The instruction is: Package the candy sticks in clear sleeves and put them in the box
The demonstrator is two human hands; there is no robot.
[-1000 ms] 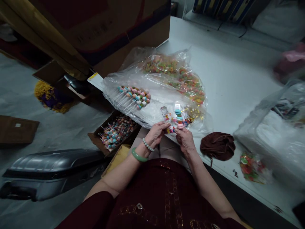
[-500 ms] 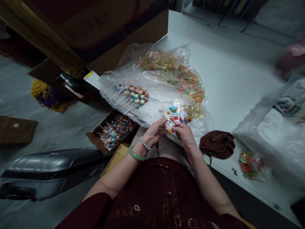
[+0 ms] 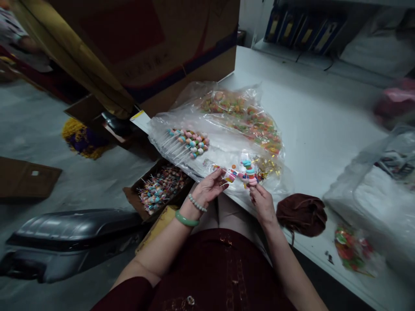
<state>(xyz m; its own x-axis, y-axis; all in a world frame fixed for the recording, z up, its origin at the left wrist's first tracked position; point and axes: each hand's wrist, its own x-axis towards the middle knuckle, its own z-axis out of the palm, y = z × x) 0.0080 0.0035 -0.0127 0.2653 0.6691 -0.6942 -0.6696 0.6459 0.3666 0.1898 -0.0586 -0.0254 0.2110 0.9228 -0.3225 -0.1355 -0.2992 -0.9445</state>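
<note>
Lollipop packet (image 3: 248,172) | above plastic bag (image 3: 223,149), over lap | left hand (image 3: 209,188): fingers half-closed, pinching packet's edge | right hand (image 3: 262,203): fingertips nearly closed, gripping packet's lower end | nearby: gold ties (image 3: 268,168), lollipop carton (image 3: 160,190)

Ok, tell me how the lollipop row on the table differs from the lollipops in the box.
The lollipop row lies orderly, sticks pointing one way; the boxed lollipops are a loose heap, sticks pointing every way. The row lies on the white table; the heap sits lower. Both are pastel candies on thin sticks.
</note>
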